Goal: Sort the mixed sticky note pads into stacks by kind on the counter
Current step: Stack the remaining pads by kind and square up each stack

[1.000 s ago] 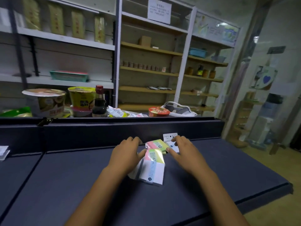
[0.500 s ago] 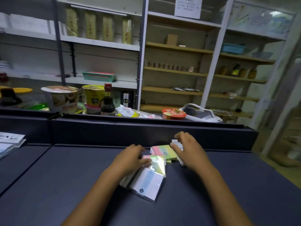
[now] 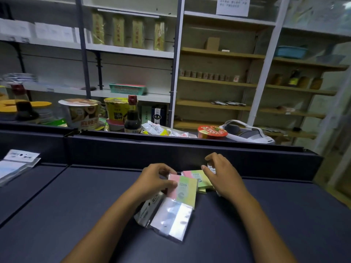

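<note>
Colored pad (image 3: 183,187), pink-green-yellow face, mid-counter, lying on clear-wrapped packs (image 3: 171,218) that fan out toward near edge. Left hand (image 3: 152,182) pinches pad's left edge, fingers curled. Second colored stack (image 3: 197,179) just right and farther back, yellow sheets under it. Right hand (image 3: 221,174) curled over small white pack (image 3: 211,167) at stack's far right; grip itself hidden, cannot tell.

Step, as judged: separating colored pads from wrapped packs. Next move likely calls for lifting pad clear, setting it square on right stack without dragging the slippery wrapped packs.

Dark counter (image 3: 76,205). More packs (image 3: 17,164) far left. Noodle bowls (image 3: 80,112), sauce bottle (image 3: 132,115) behind ledge.

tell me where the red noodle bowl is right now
Head view: the red noodle bowl sits behind the counter's back wall, right of centre, beside the white bag.
</note>
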Action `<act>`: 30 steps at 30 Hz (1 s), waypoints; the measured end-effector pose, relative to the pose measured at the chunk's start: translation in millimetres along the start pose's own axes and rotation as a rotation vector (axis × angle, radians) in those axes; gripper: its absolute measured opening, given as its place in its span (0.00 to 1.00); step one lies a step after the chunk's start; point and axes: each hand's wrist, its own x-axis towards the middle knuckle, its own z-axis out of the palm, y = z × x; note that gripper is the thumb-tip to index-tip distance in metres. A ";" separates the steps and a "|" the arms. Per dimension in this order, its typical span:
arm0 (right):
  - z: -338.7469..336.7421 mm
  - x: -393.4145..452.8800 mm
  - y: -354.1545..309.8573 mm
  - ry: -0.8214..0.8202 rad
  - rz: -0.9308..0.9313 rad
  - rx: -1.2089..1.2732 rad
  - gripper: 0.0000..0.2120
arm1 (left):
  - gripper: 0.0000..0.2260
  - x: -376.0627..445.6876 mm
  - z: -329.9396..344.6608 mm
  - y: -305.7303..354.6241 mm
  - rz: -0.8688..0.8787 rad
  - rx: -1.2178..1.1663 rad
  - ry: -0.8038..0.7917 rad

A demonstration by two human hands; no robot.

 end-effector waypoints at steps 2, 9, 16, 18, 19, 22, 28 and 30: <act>-0.8 -2.1 4.7 0.007 0.007 0.017 0.13 | 0.08 -1.5 -0.4 2.8 0.007 -0.113 0.041; 0.9 -3.6 7.3 -0.011 0.018 0.067 0.10 | 0.08 -9.7 -12.7 13.8 0.065 -0.425 0.226; 6.3 -5.3 7.7 -0.122 0.044 -0.015 0.18 | 0.06 -18.2 -19.4 19.3 0.019 -0.519 0.258; 8.1 -5.8 7.5 -0.155 0.060 -0.071 0.22 | 0.05 -18.6 -19.2 19.4 0.016 -0.529 0.273; 9.1 -6.1 7.2 -0.165 0.068 -0.101 0.24 | 0.06 -18.3 -19.2 19.5 0.018 -0.539 0.290; 11.1 -7.9 4.9 -0.185 0.077 -0.188 0.28 | 0.08 -17.5 -20.4 19.5 0.016 -0.587 0.325; 10.0 -9.4 3.8 -0.206 0.094 -0.264 0.34 | 0.16 -18.7 -23.3 15.8 0.024 -0.667 0.268; 10.6 -9.2 3.4 -0.209 0.096 -0.235 0.33 | 0.19 -18.4 -23.9 15.0 0.033 -0.669 0.256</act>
